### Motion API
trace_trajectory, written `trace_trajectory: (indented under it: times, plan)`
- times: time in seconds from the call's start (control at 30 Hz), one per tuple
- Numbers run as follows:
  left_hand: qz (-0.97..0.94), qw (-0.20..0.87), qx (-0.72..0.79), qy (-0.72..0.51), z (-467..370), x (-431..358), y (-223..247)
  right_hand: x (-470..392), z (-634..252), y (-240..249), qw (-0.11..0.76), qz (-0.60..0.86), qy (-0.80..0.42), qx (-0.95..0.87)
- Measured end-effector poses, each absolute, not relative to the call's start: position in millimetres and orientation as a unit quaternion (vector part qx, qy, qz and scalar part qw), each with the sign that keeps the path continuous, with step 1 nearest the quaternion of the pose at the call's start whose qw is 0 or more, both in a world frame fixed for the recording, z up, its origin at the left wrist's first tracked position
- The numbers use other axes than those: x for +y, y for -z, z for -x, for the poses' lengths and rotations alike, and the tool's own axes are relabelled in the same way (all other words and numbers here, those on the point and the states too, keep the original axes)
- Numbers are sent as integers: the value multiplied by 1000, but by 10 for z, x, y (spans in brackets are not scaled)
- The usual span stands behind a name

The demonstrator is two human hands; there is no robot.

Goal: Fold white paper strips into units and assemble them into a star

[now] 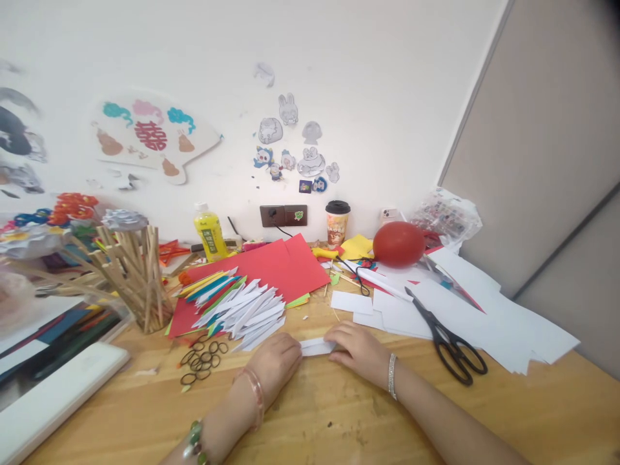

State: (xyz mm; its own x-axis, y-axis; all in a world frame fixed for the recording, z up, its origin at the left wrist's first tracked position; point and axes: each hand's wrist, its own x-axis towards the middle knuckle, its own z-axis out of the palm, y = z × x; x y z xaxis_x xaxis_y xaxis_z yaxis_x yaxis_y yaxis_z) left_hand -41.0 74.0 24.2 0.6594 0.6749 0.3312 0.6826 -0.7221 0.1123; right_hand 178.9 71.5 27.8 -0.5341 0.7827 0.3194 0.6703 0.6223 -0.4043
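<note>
White strip (317, 347) held flat, crosswise, at the near middle of the table (310, 413), one end at each hand. Left end covered by the left hand (276, 358): fingers bent and kept close together, tips touching the paper; thumb hidden, so whether the end is pinched can't be told. Right end caught by the right hand (356, 349): fingers laid over the far side, thumb at the near edge, paper pinched between. Middle of strip left uncovered, a lengthwise crease line seen.

Pink bangle (256, 397) and green beads (194, 439) worn on left arm, silver bracelet (392, 376) on right wrist.

Black rings (202, 359) scattered just left of the left hand. White folded strips (256, 310) heaped beyond it, coloured strips (213, 287) piled at their far left; both partly laid on red sheets (300, 265). Sticks (145, 284) stood upright in a bunch, farther left.

White card (352, 302) laid beyond the right hand. Scissors (443, 339) placed to its right, blades pointed away, partly over white paper (513, 316). Red balloon (400, 244) set behind. Cup (338, 226) stood upright near the wall (387, 77); yellow bottle (210, 234) stood well left of it, slightly tilted in view. Cutouts (288, 110) stuck on the wall.
</note>
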Motion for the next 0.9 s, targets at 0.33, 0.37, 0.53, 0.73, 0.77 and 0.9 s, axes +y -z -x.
trace_trajectory:
  times: [0.33, 0.37, 0.53, 0.73, 0.77, 0.9]
  plan:
    - [910, -20, -360, 206, 351, 722, -312, 708, -1743, -237, 292, 406, -129, -856]
    - [905, -23, -365, 218, 343, 712, -316, 703, -1730, -236, 299, 417, -139, -847]
    - [876, -33, -406, 257, 305, 723, -269, 671, -1666, -238, 334, 475, -169, -796]
    - [861, -11, -459, 218, 282, 809, -170, 672, -1640, -245, 323, 514, -171, -776]
    - [862, -5, -465, 204, 281, 814, -170, 677, -1639, -242, 322, 521, -170, -772]
    - [856, -6, -490, 164, 268, 819, -199, 686, -1622, -217, 324, 550, -164, -752]
